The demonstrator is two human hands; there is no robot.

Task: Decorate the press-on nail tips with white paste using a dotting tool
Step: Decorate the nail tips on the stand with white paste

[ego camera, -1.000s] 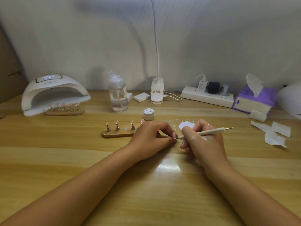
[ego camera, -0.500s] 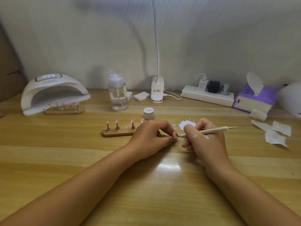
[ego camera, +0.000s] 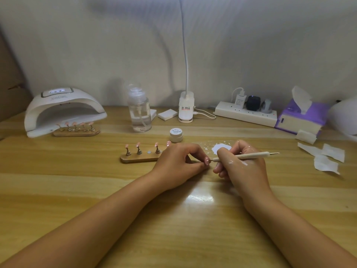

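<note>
White dotting tool (ego camera: 251,155) — crosswise, tip leftward (at pink nail tip (ego camera: 206,161))

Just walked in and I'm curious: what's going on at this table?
A person's left hand pinches a pink nail tip, and the right hand holds a dotting tool with its point at that tip. White paste lies smeared on the table behind the hands. More tips stand on a wooden holder beside the left hand.

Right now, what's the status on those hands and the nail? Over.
Left hand pinches nail tip. Right hand grips dotting tool, its point at the nail. Nothing between them; holder sits beside left hand.
</note>
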